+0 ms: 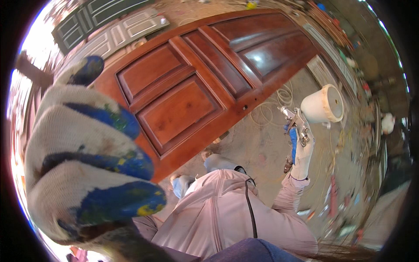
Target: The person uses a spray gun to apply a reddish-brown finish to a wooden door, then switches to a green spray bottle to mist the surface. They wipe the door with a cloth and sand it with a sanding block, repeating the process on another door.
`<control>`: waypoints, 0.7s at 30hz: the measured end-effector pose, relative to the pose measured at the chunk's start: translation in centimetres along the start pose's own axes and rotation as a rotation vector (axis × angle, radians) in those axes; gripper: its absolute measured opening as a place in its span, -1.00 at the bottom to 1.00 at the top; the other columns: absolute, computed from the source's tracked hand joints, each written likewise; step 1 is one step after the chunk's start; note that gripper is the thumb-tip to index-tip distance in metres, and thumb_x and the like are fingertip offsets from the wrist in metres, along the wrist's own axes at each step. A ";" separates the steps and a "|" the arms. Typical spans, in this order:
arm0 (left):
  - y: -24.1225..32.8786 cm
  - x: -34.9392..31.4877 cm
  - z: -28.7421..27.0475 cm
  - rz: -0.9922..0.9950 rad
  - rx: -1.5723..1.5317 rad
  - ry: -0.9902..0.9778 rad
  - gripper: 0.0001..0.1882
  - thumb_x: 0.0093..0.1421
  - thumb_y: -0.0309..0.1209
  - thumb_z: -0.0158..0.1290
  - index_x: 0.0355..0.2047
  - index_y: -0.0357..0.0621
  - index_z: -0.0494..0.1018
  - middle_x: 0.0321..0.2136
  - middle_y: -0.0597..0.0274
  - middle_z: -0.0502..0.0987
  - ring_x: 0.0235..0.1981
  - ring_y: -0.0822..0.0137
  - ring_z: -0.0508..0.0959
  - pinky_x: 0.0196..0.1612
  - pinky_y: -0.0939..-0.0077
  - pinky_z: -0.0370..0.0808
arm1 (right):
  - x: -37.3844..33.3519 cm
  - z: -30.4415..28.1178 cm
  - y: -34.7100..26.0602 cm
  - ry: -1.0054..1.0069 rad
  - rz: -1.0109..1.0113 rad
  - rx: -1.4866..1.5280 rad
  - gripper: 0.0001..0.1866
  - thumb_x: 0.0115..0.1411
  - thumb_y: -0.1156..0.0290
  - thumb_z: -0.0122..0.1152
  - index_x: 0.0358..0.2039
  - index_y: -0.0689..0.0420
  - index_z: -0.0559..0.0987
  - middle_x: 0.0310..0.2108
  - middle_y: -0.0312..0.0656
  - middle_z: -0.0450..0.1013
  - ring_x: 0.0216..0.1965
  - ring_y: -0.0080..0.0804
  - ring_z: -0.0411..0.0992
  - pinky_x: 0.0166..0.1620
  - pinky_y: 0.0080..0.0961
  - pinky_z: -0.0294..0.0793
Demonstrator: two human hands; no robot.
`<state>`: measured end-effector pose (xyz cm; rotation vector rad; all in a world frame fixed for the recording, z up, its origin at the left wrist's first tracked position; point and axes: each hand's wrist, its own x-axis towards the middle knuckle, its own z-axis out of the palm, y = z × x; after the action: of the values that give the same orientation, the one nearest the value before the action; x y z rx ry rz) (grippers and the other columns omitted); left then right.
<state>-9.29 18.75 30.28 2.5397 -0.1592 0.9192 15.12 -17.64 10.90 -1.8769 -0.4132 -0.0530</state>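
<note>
My left hand [91,161] is raised close to the camera on the left, in a white knitted glove with blue coating and green and yellow paint specks. Its fingers are loosely bent and apart, with nothing visible in them. On the right, my right hand [303,159], also gloved in white and blue, is closed round a metal spray gun [301,126] with a whitish cup [315,107] attached. The gun is beside the near edge of a glossy red-brown panelled wooden door [227,98], apart from it. Gloss reflections show on the door's far-right panels.
A dark green panelled door [83,26] and a pale grey one [124,35] lie beyond at the upper left. A coiled hose [266,111] rests on the dusty floor [257,144]. Long wooden pieces [334,26] and scattered clutter line the right side.
</note>
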 end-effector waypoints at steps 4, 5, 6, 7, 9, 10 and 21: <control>-1.1 -1.2 -1.7 0.117 -0.110 -0.037 -0.65 -0.26 -0.14 0.23 -0.47 -0.05 0.58 -0.47 0.18 0.52 -0.38 0.19 0.55 -0.03 0.00 0.52 | -8.4 2.1 0.6 0.101 0.142 0.185 -0.49 0.27 0.36 0.17 0.21 0.20 0.36 -0.09 -0.20 0.51 -0.20 -0.54 0.48 -0.09 -0.59 0.46; -1.7 -1.6 -2.4 0.137 -0.134 -0.033 -0.66 -0.26 -0.14 0.22 -0.48 -0.06 0.57 -0.48 0.18 0.52 -0.39 0.19 0.55 -0.06 0.02 0.51 | -10.3 3.0 0.1 0.122 0.176 0.278 -0.49 0.27 0.36 0.17 0.21 0.20 0.36 -0.09 -0.20 0.51 -0.21 -0.54 0.48 -0.10 -0.60 0.46; -1.7 -2.2 -3.0 0.157 -0.177 -0.020 -0.67 -0.26 -0.15 0.21 -0.48 -0.06 0.57 -0.48 0.19 0.51 -0.40 0.19 0.54 -0.09 0.03 0.50 | -12.2 4.3 -0.8 0.132 0.214 0.369 -0.48 0.27 0.36 0.18 0.21 0.21 0.36 -0.09 -0.20 0.51 -0.22 -0.55 0.48 -0.11 -0.61 0.46; -1.9 -2.8 -3.4 0.162 -0.199 -0.004 -0.67 -0.26 -0.16 0.20 -0.49 -0.07 0.56 -0.49 0.19 0.51 -0.41 0.19 0.54 -0.12 0.05 0.49 | -13.1 5.6 -2.7 0.104 0.211 0.308 -0.49 0.26 0.36 0.18 0.20 0.22 0.37 -0.10 -0.20 0.51 -0.22 -0.55 0.48 -0.13 -0.63 0.46; -2.5 -3.4 -3.5 0.181 -0.279 0.025 -0.69 -0.26 -0.18 0.19 -0.51 -0.08 0.55 -0.50 0.19 0.50 -0.43 0.20 0.53 -0.18 0.09 0.48 | -15.3 7.6 -4.7 0.085 0.208 0.212 -0.48 0.26 0.37 0.19 0.20 0.24 0.37 -0.09 -0.20 0.50 -0.22 -0.54 0.49 -0.15 -0.64 0.46; -2.9 -3.1 -2.9 0.189 -0.347 0.041 -0.70 -0.26 -0.18 0.18 -0.51 -0.09 0.54 -0.51 0.19 0.50 -0.44 0.20 0.52 -0.20 0.11 0.47 | -16.3 7.6 -4.8 0.088 0.228 0.178 -0.47 0.26 0.37 0.19 0.21 0.25 0.35 -0.08 -0.19 0.50 -0.21 -0.53 0.49 -0.15 -0.64 0.46; 7.0 -0.4 3.3 0.286 -0.853 0.362 -0.77 -0.24 -0.27 0.08 -0.60 -0.16 0.47 -0.57 0.21 0.45 -0.55 0.23 0.46 -0.53 0.31 0.39 | -19.2 9.5 -8.2 0.139 0.219 0.015 -0.58 0.23 0.56 0.13 0.12 0.26 0.41 -0.16 -0.22 0.49 -0.28 -0.54 0.46 -0.17 -0.62 0.45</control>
<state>-9.42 10.98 30.34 1.5669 -0.6566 1.0950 -7.03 -11.42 10.51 -1.8801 -0.1118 -0.0326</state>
